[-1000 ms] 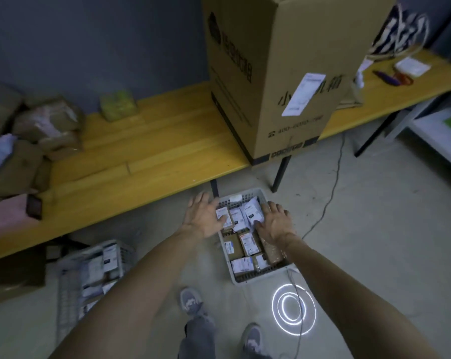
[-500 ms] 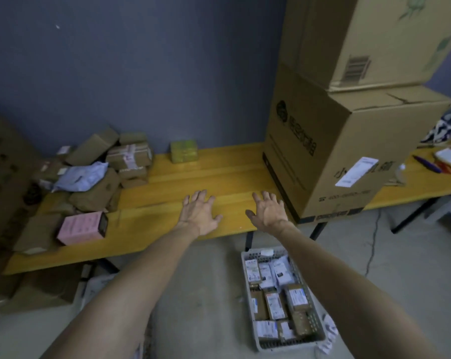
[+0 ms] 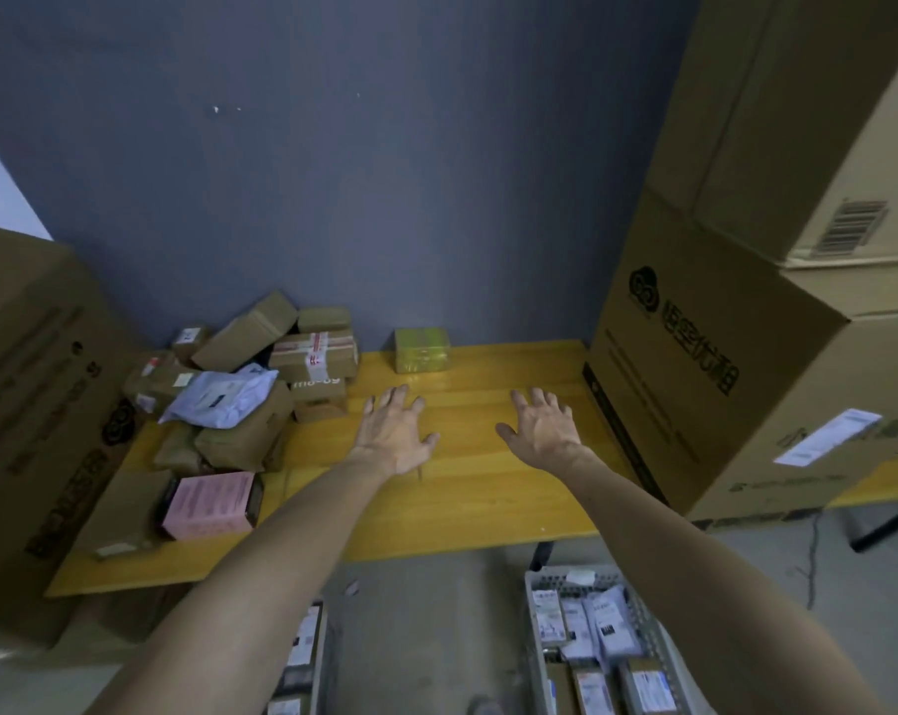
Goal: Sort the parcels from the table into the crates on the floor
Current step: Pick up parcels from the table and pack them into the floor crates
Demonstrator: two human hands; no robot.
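Observation:
Both my arms stretch out over the yellow wooden table [image 3: 467, 508]. My left hand [image 3: 397, 430] and my right hand [image 3: 542, 430] hover with fingers spread and hold nothing. A small green box [image 3: 421, 349] stands by the wall just beyond my left hand. A pile of brown parcels [image 3: 281, 353] with a pale blue bag [image 3: 220, 399] fills the table's left part, and a pink box [image 3: 209, 504] lies at its front. On the floor a grey crate [image 3: 637, 616] at the lower right holds several labelled parcels. Another crate [image 3: 319, 657] shows at the bottom centre.
Two big cardboard cartons are stacked on the table's right end, the lower one [image 3: 735, 405] close to my right hand. Another large carton [image 3: 29, 405] stands at the left. A dark blue wall [image 3: 385, 172] backs the table. A cable [image 3: 813, 554] runs on the floor.
My hands have risen from the floor crate to above the table and reached farther toward the wall. The view has tilted up, so the crate has dropped to the bottom edge.

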